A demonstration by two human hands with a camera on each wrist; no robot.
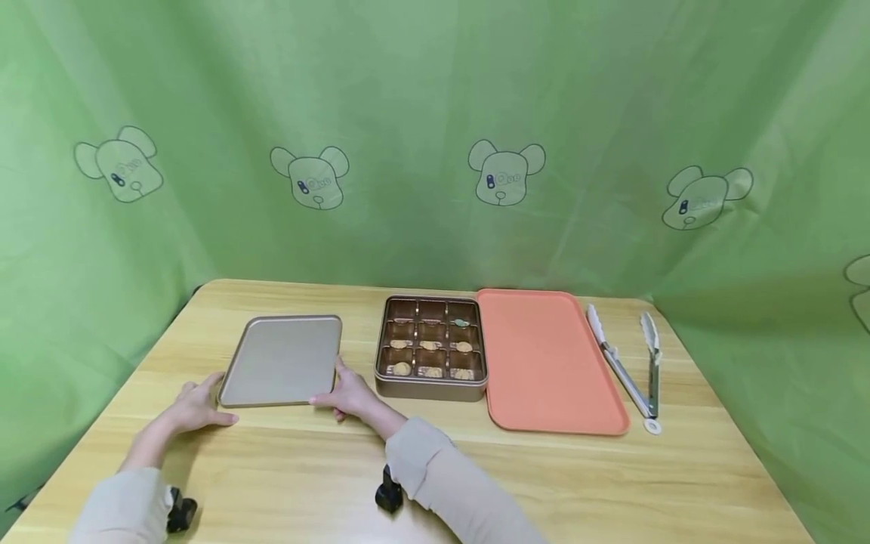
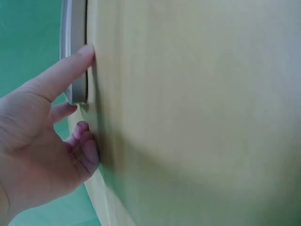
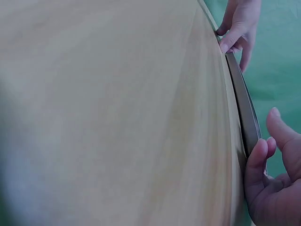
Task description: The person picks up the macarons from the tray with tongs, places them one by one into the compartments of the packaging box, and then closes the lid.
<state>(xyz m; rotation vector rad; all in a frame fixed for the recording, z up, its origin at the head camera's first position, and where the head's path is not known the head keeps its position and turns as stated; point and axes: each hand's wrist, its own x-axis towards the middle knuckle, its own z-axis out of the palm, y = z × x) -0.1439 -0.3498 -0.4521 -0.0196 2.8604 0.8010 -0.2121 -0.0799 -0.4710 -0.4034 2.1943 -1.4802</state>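
Observation:
A flat, square metal lid (image 1: 282, 363) lies on the left part of the table. My left hand (image 1: 193, 406) is at its front left corner; in the left wrist view the straight thumb (image 2: 70, 66) lies along the rim (image 2: 76, 89). At the front right corner, my right hand (image 1: 353, 391) touches the lid with its thumb stretched leftward. The right wrist view shows bent fingers (image 3: 258, 165) against the rim, the thumb raised. To the right stands a metal tin (image 1: 431, 389) whose brown divided insert holds cookies (image 1: 402, 369) in several compartments and a greenish piece (image 1: 461, 323) at the back right.
An orange tray (image 1: 550, 363) lies right beside the tin. Further right, open tongs (image 1: 628, 381) with pale tips rest on the wooden table (image 1: 306, 476). A green curtain (image 1: 408, 242) with printed bear heads closes off the back and sides.

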